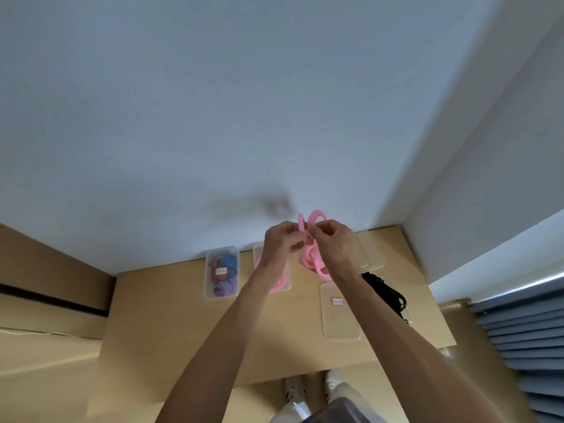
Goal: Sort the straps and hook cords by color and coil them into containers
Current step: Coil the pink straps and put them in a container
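A pink strap (314, 215) is held up above the far side of the table, looped above my fingers and hanging down in coils (314, 261). My left hand (282, 239) and my right hand (332, 241) both pinch it, close together. Behind my left forearm a clear container (287, 285) holds pink cord. Further left, another clear container (208, 282) holds blue, red-striped and purple cords. Black straps (386, 293) lie in a pile at the right of the table.
A clear lid (340, 319) with a red label lies flat near the right. More clear lids or containers (374, 254) sit by the wall corner. The wooden table (171, 315) meets a white wall; blue blinds (525, 331) hang at the right. My feet show below.
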